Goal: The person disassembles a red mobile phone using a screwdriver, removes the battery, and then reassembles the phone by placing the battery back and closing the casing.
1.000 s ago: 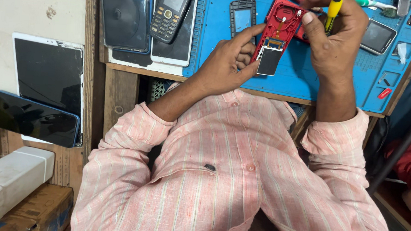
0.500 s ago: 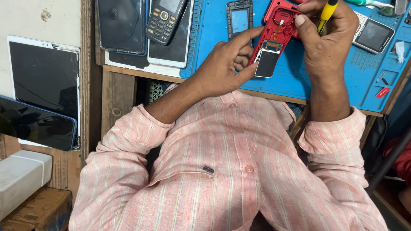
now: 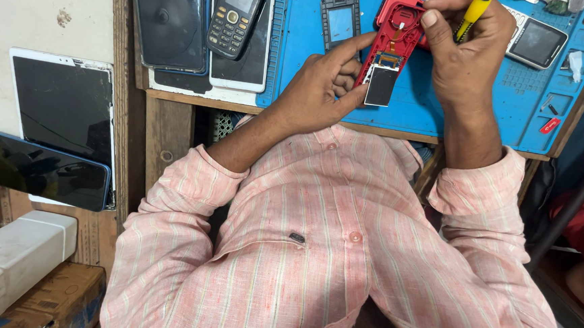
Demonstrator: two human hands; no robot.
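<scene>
An opened red phone body (image 3: 392, 45) with a small dark screen at its lower end is held over the blue work mat (image 3: 437, 105). My left hand (image 3: 324, 85) grips its lower left side with thumb and forefinger. My right hand (image 3: 464, 49) steadies the upper right of the phone and holds a yellow-handled tool (image 3: 473, 16) between its fingers. A dark phone front frame (image 3: 341, 20) lies on the mat just left of the red body.
A dark keypad phone (image 3: 237, 15) rests on stacked flat devices at the mat's left. A small phone with a screen (image 3: 539, 41) lies at the right. A tablet (image 3: 62, 113) and a smartphone (image 3: 45, 171) sit lower left, a white box (image 3: 12, 265) below them.
The view has shifted slightly. Both hands and the red phone body sit a little higher and more to the right; the grip on phone and tool is unchanged.
</scene>
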